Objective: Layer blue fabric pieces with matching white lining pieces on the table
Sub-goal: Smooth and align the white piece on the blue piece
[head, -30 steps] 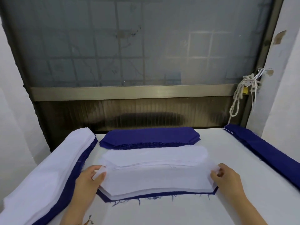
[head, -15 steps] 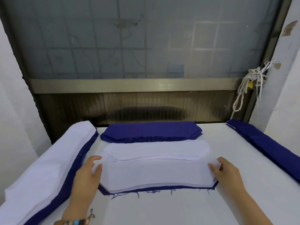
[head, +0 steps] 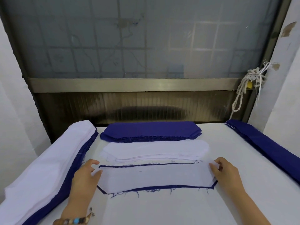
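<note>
White lining piece (head: 154,177) slid off the white stack (head: 154,150) onto the blue piece (head: 162,187), so it's matched. Left hand (head: 84,179) and right hand (head: 227,174) pinch its ends

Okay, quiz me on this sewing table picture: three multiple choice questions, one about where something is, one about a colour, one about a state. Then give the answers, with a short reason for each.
1. Where is the stack of blue pieces relative to the stack of white lining?
A) nearer the person
B) farther away, toward the window
C) underneath it

2. What colour frames the white lining piece held between the left hand and the right hand?
A) red
B) green
C) blue

3. How does that lining piece lie?
A) flat on a blue piece
B) rolled up
C) hanging off the table

Answers:
1 B, the blue stack sits behind the white one.
2 C, a blue edge shows along its near and far sides.
3 A, it is spread flat, with a hand at each end.
</note>
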`<state>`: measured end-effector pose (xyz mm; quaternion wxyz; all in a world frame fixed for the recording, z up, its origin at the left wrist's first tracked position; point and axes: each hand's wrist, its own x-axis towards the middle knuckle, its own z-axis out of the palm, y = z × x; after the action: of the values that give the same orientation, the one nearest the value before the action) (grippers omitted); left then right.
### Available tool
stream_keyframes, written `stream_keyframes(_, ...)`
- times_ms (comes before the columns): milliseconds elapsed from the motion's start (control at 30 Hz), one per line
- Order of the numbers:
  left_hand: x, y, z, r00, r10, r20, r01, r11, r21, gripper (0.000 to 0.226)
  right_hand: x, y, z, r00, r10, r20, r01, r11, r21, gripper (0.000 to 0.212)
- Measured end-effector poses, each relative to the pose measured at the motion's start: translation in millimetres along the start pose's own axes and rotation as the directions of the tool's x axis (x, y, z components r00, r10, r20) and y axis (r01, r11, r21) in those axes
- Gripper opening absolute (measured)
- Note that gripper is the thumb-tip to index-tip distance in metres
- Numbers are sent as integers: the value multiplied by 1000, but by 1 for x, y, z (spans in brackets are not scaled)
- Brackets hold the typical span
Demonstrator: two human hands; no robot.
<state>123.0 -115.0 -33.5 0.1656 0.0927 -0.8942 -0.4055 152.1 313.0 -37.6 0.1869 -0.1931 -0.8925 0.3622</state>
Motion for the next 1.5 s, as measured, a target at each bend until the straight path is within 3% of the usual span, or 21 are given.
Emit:
stream_keyframes(500, 2, -4, 2, 999, 24, -27, -24, 999, 23, 15, 3, 0, 3, 1000, 0, -26, -1, 999, -34, 10)
stream_keyframes(833, 4, -2, 4, 999, 46, -27, -44, 998, 54, 18, 3, 2, 3, 999, -4, -41, 2, 999, -33, 17)
stream_keyframes(1000, 2, 5, 2, 979, 199, -48, -198, 980, 30, 34, 0, 0, 3, 992, -66, -105, 61, 997, -50, 12)
stream_keyframes(1100, -1, 12, 5, 966, 254, -40, -256, 963, -81, 29, -1, -3, 2, 975, -180, -130, 163, 977, -136, 11)
stream_keyframes(1233, -4, 12, 11, 962, 236, 137, -202, 954, -223, 20, -6, -4, 4, 935, -350, 56, 352, 936, -20, 20)
stream_keyframes(1333, -4, 8, 12, 942, 216, 259, -186, 973, -135, 18, -5, -4, 6, 928, -345, 143, 345, 938, 27, 27)
stream_keyframes(1500, -4, 10, 11, 938, 199, 283, -178, 979, -99, 18, -1, -4, 5, 927, -322, 194, 328, 945, 0, 25)
